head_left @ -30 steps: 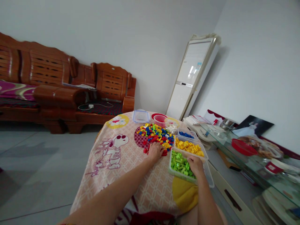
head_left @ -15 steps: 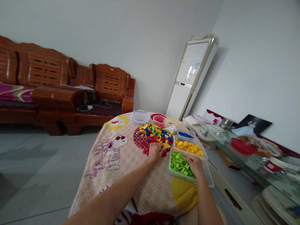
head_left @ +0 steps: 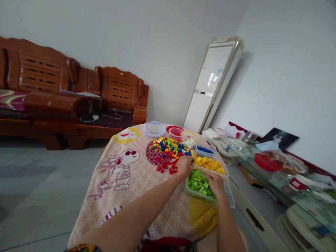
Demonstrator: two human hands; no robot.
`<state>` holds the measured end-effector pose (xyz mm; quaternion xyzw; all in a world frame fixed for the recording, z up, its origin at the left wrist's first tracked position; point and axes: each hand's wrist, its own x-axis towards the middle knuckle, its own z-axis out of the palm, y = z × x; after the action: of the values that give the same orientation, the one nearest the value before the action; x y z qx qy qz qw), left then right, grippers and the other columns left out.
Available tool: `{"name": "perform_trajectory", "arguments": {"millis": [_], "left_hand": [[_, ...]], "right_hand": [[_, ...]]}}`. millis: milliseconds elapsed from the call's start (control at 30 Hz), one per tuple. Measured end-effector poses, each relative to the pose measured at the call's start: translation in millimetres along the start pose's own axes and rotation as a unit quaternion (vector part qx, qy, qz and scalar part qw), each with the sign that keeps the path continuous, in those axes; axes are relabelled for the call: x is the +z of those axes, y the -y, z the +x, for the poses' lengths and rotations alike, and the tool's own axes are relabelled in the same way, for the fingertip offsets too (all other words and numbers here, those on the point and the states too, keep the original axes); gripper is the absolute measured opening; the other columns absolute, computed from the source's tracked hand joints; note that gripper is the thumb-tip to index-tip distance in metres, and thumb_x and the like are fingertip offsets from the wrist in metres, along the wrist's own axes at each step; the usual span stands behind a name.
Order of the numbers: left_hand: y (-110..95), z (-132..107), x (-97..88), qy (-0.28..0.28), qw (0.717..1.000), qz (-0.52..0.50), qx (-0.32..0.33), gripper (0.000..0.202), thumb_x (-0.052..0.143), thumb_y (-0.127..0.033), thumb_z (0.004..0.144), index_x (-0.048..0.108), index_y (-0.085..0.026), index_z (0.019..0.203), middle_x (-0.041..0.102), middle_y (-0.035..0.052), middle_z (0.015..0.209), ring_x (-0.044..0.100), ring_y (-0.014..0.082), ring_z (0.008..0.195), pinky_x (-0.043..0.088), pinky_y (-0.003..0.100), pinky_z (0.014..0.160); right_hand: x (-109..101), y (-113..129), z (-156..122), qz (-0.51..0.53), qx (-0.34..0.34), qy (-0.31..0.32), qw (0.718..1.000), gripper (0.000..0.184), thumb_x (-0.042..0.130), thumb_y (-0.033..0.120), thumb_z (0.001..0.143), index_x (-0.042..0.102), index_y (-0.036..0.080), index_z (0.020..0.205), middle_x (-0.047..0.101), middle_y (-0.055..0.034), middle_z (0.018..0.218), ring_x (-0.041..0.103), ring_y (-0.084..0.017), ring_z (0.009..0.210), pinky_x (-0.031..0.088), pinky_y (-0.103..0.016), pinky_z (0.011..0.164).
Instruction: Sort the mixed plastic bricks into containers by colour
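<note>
My left hand [head_left: 187, 166] and right hand [head_left: 216, 184] are curled narrow, contents unclear; green bricks [head_left: 197, 182] near counter's [head_left: 140, 185] right edge look light, stiff, side-pinchable

L arm [head_left: 140, 213], diag., enters lower L of frame, ending in L hand [head_left: 186, 166], R of ctr., part-curled; R arm [head_left: 229, 224], near-vert. from bottom edge; R hand [head_left: 216, 184], lower R, curled, back up.

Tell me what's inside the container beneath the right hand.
Green blocks show inside the clear container. The right hand covers part of its right side; anything beneath the top blocks is hidden.
</note>
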<state>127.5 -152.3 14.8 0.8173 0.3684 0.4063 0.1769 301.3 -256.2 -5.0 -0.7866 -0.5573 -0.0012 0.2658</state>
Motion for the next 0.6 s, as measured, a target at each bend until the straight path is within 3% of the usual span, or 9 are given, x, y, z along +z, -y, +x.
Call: {"name": "perform_trajectory", "arguments": {"millis": [133,333,433,600], "left_hand": [[5.6,0.8,7.2,-0.017,1.000,0.004,0.008,0.029,0.053,-0.017,0.084,0.067,-0.020,0.110,0.069,0.0074,0.104,0.058,0.0217,0.101,0.043,0.036,0.092],[45.8,-17.4,1.1,-0.061,0.996,0.052,-0.031,0.037,0.046,-0.012,0.086,0.062,-0.020,0.119,0.066,0.0088,0.114,0.055,0.0225,0.109,0.041,0.039,0.097],[53.3,-19.8,-3.6,-0.030,0.996,0.080,-0.001,0.037,0.049,-0.017,0.088,0.059,-0.021,0.123,0.064,0.0081,0.119,0.054,0.0226,0.113,0.038,0.038,0.100],[46.3,-14.6,-0.7,0.065,0.987,0.116,0.094,0.030,0.045,-0.031,0.094,0.063,-0.027,0.116,0.060,0.0059,0.128,0.054,0.0230,0.115,0.037,0.038,0.098]], "right_hand": [[-0.6,1.3,-0.3,0.002,0.001,-0.003,1.000,0.030,0.048,0.026,0.083,0.077,0.017,0.082,0.074,-0.0084,0.085,0.065,-0.021,0.084,0.044,-0.027,0.074],[-0.7,0.5,-0.5,0.016,-0.009,0.003,1.000,0.030,0.046,0.027,0.082,0.074,0.019,0.074,0.073,-0.0051,0.077,0.064,-0.019,0.077,0.043,-0.025,0.069],[0.1,-0.1,-0.1,0.019,-0.009,0.001,1.000,0.030,0.046,0.028,0.082,0.074,0.019,0.076,0.073,-0.0058,0.081,0.064,-0.020,0.079,0.043,-0.026,0.071],[-0.9,0.3,-0.6,0.019,-0.007,-0.002,1.000,0.033,0.045,0.029,0.081,0.076,0.018,0.078,0.074,-0.0073,0.083,0.064,-0.021,0.081,0.044,-0.027,0.073]]}}
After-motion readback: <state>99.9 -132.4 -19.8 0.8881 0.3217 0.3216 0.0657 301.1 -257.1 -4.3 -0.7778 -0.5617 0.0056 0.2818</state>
